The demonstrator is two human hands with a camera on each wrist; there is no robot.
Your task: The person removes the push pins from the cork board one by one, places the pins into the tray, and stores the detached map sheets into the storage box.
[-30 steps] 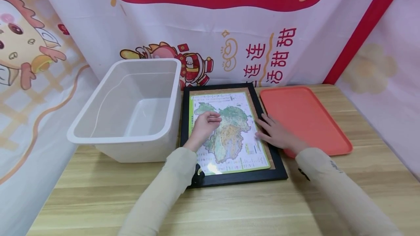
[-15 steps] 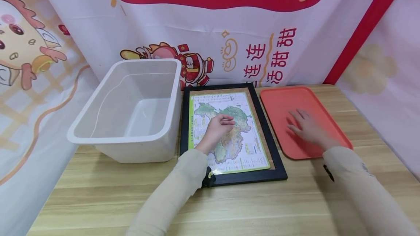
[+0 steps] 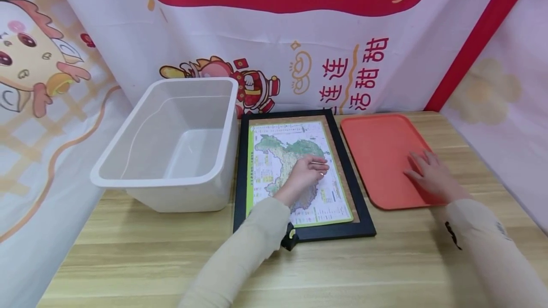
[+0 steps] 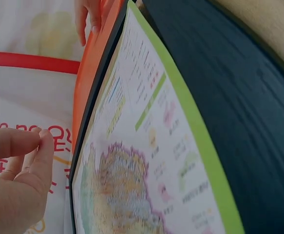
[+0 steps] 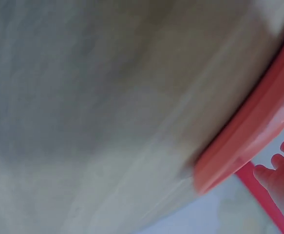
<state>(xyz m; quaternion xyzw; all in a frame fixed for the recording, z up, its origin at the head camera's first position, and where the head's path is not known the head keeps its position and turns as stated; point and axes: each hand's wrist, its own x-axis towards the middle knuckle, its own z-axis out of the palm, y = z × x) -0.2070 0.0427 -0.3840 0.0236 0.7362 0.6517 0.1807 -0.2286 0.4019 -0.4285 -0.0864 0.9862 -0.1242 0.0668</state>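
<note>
A map sheet (image 3: 265, 156) with a green border lies inside a black frame (image 3: 355, 189) on the table. My left hand (image 3: 303, 175) hovers over its right half, palm turned sideways and fingers loosely bent. In the left wrist view the left thumb and a fingertip (image 4: 45, 139) come together; I see nothing between them. My right hand (image 3: 432, 175) is over the right side of an orange-red tray (image 3: 376, 151), fingers spread and holding nothing visible. Whether it touches the tray cannot be told. In the right wrist view, fingertips (image 5: 278, 170) show beyond the tray's rim.
A deep white plastic tub (image 3: 218, 165) stands left of the frame. The wooden table (image 3: 141, 260) runs in front of them all. Behind hangs a printed cloth (image 3: 274, 32), with further cloth at both sides.
My right hand has left the frame's right edge and moved right over the tray. My left hand has slid rightward above the map. Frame, tray and tub have stayed put.
</note>
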